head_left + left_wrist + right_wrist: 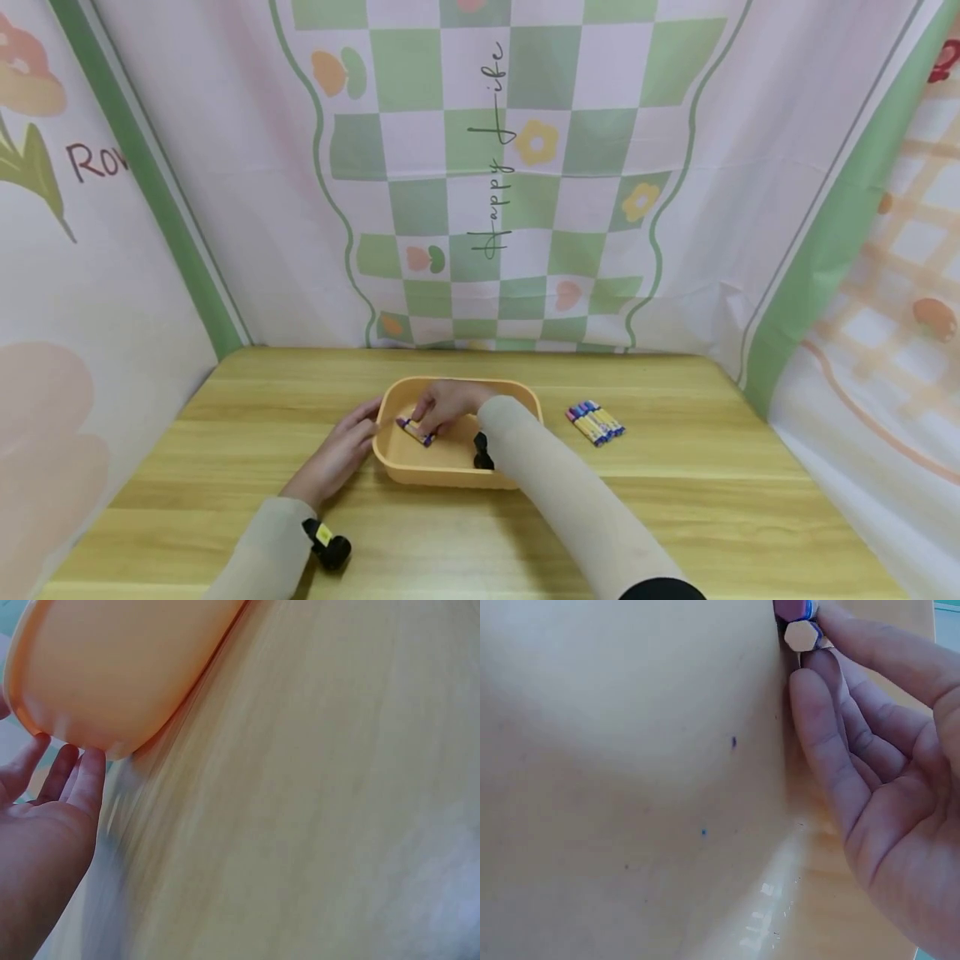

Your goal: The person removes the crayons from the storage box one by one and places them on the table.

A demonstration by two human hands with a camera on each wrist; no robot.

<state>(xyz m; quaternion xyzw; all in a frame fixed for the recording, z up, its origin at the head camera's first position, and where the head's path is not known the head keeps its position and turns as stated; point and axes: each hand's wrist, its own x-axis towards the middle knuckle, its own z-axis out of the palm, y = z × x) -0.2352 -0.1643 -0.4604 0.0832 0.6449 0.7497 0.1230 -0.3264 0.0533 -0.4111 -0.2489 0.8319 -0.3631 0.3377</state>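
A shallow yellow-orange plastic basin [459,477] sits on the table, with crayons [415,430] lying on its floor toward the left end. My right hand [447,402] reaches down into it, thumb and fingertips pinching a crayon there. In the right wrist view, a peach-tipped crayon [802,636] lies at those fingertips, right beside a purple-tipped crayon [791,609]. Outside the basin, my left hand [345,446] rests against its left end. The left wrist view has the fairly straight fingers [90,776] touching the outer wall close to the rim.
Several more crayons [595,422] lie side by side on the wooden table [697,467], right of the basin. A small black camera [327,546] is strapped at the left wrist. Behind the table hangs a green-and-white checked cloth [480,167].
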